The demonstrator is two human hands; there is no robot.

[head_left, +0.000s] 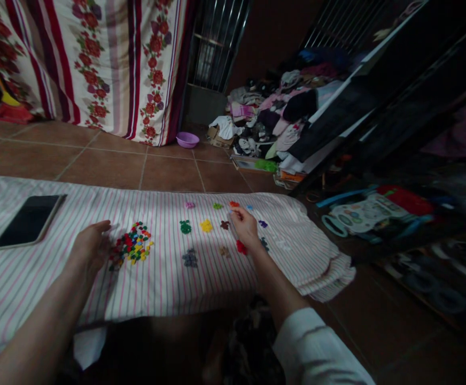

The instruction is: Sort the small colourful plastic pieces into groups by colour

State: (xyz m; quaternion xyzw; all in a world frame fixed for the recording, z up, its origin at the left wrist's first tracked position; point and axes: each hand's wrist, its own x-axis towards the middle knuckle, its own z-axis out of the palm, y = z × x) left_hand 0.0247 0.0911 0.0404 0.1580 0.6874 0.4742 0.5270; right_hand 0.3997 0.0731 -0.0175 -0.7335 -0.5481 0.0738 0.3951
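A mixed pile of small colored pieces (137, 243) lies spread on a cloth-covered desk (156, 289). Just left of the pile is the person's left hand (92, 243), its grip loosely spread; blur hides the lower fingertips, and no piece shows in it. A careless sweep there could scatter the pile's loose edge.

To the right of the pile sit single-color groups: dark green (185, 226) nearest it, then yellow (206, 225), then brown (225, 225). Farther right of the pile, the right hand (246, 225) reaches in near the brown and orange (234, 204) groups. Its grip is narrowed, fingertips close together; whether they have hold of a piece cannot be told. Because those groups lie near each other, a piece let go slightly off could mix colors. The red group (241, 247) lies right beside the wrist, so a low sweep of the arm could smear it.

The cloth hangs loose and bunches at the end far right of the pile (333, 275); a tug might shift every group. Well left of the pile lies a phone (30, 220). Beyond the pile, past the desk, is a tiled floor (116, 166); in this dim light, a dropped piece could be hard to find.
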